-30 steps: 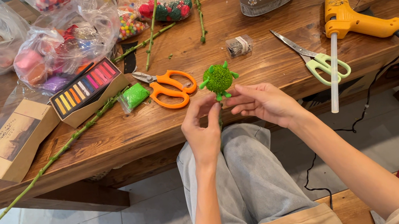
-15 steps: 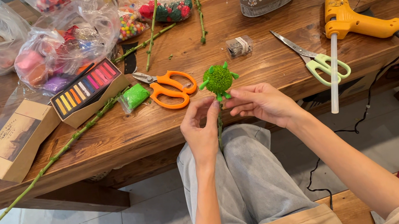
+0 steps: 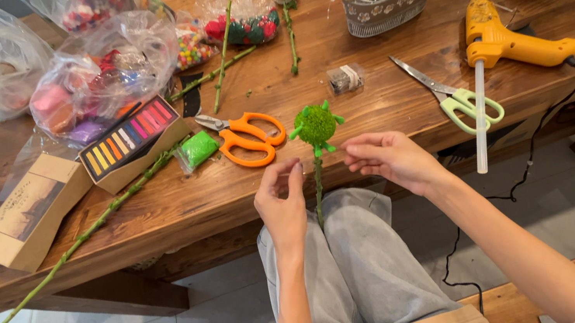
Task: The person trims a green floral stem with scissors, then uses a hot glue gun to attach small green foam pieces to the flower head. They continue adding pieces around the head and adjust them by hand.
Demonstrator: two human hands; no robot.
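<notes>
Far left on the table (image 3: 177, 204): cardboard box (image 3: 29, 215), pastel tray (image 3: 130, 138), long green stem (image 3: 91, 231). At 11 o'clock of your hands, orange scissors (image 3: 248, 137). Your left hand (image 3: 281, 206) is half closed, fingertips pinching the pompom flower's stem just below the table edge. The pompom flower (image 3: 315, 125) stands upright between both hands, head above the edge. It looks light, fluffy, easily squashed; grip the thin stiff stem, not the head. Your right hand (image 3: 393, 158) is loosely open at 3 o'clock of the stem; contact unclear. Further right: green scissors (image 3: 453, 97), yellow glue gun (image 3: 511, 43).
</notes>
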